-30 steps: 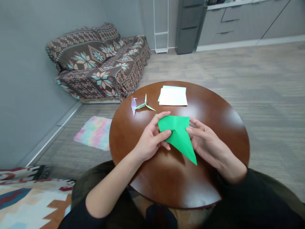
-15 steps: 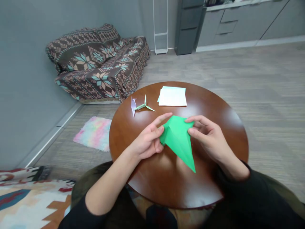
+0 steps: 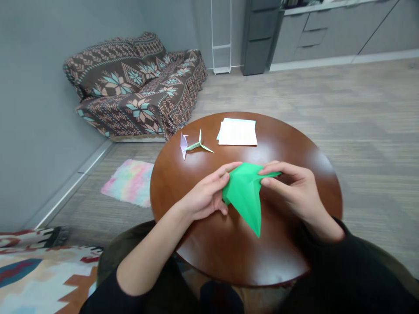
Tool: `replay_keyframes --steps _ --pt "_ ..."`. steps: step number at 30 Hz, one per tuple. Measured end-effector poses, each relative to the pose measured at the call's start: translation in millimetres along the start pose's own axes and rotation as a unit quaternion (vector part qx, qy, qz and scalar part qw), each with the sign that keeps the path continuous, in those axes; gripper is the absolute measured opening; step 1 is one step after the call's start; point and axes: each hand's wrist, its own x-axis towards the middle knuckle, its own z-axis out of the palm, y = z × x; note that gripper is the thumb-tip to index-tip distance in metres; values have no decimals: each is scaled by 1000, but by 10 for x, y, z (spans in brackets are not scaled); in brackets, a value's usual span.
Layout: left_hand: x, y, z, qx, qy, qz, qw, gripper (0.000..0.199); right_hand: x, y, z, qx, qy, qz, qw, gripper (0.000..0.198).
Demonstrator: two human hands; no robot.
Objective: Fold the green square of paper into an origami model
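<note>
Between the left hand (image 3: 209,192) and the right hand (image 3: 296,187), a folded green paper (image 3: 245,192) is hanging above the desk (image 3: 284,253). The left hand is gripping its left side; the right hand is pinching its narrow right corner. Beyond both hands, paper sheets (image 3: 237,133) and a pale-green folded figure (image 3: 200,143) are resting.

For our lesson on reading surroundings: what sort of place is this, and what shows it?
Probably a home-like living area with a kitchen side: a cloth-draped sofa, a fluffy pastel rug and grey kitchen-style cabinets at the back.
</note>
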Motion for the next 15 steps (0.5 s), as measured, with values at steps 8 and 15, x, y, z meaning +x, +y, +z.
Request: replay_keyframes --steps 8,15 --pt "-21 -39 58 123 -45 -38 991 70 -14 -91 41 -30 20 4 999 9" --pt "0 -99 -20 201 -101 -16 974 72 -5 -217 11 -72 80 90 990 8"
